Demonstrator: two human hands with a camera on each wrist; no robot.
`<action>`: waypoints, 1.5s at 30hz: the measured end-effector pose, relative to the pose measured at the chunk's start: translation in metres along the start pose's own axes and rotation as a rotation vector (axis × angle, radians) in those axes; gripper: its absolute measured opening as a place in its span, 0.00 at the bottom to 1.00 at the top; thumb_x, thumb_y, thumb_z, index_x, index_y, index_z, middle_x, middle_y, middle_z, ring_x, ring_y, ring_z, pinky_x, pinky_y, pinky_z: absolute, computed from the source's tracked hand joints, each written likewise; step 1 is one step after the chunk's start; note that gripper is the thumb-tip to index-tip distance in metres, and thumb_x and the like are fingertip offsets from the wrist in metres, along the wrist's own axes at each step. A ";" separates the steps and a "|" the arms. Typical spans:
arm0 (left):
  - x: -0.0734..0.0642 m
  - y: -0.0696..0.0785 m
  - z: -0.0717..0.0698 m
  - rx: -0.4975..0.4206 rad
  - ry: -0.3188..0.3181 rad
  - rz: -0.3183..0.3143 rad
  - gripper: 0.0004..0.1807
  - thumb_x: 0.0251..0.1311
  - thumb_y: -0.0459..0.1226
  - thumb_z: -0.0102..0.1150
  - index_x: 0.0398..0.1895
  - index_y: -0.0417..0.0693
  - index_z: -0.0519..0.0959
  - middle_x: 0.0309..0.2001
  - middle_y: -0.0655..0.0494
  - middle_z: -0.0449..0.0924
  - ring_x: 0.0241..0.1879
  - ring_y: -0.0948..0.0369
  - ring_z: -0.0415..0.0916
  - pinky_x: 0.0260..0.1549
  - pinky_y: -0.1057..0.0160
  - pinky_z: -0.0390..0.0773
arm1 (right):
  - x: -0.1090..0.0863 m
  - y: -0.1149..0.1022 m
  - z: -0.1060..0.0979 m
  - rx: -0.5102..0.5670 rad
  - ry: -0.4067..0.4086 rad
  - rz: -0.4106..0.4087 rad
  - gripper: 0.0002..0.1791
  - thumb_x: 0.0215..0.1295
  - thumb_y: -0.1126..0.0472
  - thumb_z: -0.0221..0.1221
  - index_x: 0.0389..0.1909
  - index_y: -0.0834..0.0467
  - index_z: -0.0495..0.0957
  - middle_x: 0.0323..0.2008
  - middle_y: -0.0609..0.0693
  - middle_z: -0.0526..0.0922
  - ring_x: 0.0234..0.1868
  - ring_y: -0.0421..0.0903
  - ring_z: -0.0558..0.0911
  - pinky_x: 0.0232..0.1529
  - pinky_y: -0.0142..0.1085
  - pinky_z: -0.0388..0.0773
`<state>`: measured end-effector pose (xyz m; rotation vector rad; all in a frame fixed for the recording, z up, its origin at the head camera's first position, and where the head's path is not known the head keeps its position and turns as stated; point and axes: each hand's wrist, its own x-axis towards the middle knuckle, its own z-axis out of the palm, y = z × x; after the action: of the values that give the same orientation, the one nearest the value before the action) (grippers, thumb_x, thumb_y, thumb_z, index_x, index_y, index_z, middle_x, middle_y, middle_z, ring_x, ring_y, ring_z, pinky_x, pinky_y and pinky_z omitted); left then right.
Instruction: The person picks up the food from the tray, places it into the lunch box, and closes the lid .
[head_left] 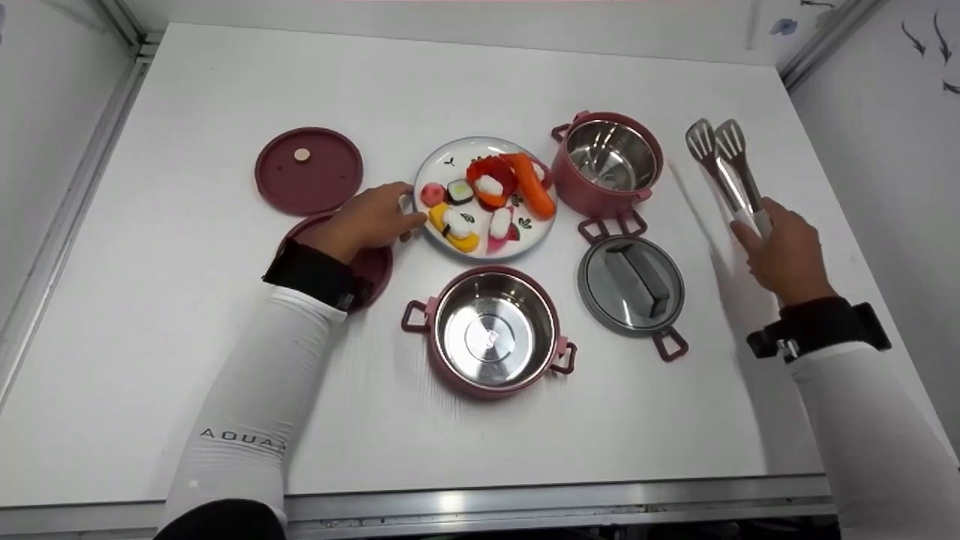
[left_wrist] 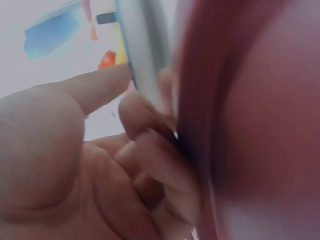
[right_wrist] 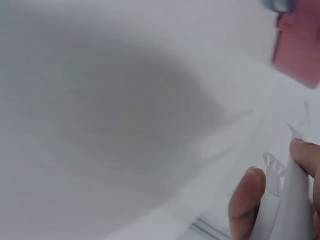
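Pots (head_left: 480, 388) stood between left hand (head_left: 373, 217), over a red lid (head_left: 376, 270) and pinching a plate (head_left: 439, 172), and right hand (head_left: 787, 251), gripping tongs (head_left: 745, 176).

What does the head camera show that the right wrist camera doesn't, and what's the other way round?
Only the head view shows the left hand at the rim of the plate, the food pieces on it, and the dark red lid with a cream knob.

Only the right wrist view gives a close look at fingertips on either side of the white handles.

Both share the right hand holding the tongs, the white table and something pinkish-red, cropped and blurred at the wrist view's edge.
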<state>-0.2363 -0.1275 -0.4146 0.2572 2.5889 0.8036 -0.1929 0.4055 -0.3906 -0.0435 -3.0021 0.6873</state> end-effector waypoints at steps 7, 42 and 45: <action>-0.006 -0.011 -0.006 -0.071 0.034 -0.004 0.34 0.71 0.51 0.53 0.75 0.49 0.62 0.34 0.51 0.84 0.38 0.54 0.75 0.48 0.57 0.71 | -0.029 -0.057 -0.007 0.184 0.111 -0.129 0.36 0.66 0.53 0.65 0.71 0.62 0.67 0.51 0.67 0.80 0.19 0.19 0.76 0.21 0.17 0.73; 0.001 -0.009 0.005 -0.122 0.031 0.001 0.32 0.70 0.53 0.55 0.73 0.53 0.64 0.34 0.52 0.83 0.33 0.56 0.74 0.38 0.61 0.70 | -0.046 -0.140 0.044 -0.113 -0.017 -0.433 0.23 0.62 0.62 0.68 0.56 0.67 0.78 0.39 0.64 0.85 0.38 0.60 0.86 0.39 0.53 0.82; 0.002 -0.011 0.007 -0.128 0.033 0.001 0.33 0.70 0.53 0.55 0.73 0.53 0.64 0.35 0.52 0.83 0.35 0.55 0.74 0.42 0.60 0.71 | -0.045 -0.139 0.046 -0.088 -0.015 -0.442 0.22 0.62 0.63 0.68 0.55 0.66 0.79 0.39 0.63 0.86 0.39 0.59 0.86 0.40 0.53 0.82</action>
<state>-0.2355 -0.1331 -0.4267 0.2087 2.5542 0.9775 -0.1525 0.2590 -0.3739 0.6014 -2.8953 0.5054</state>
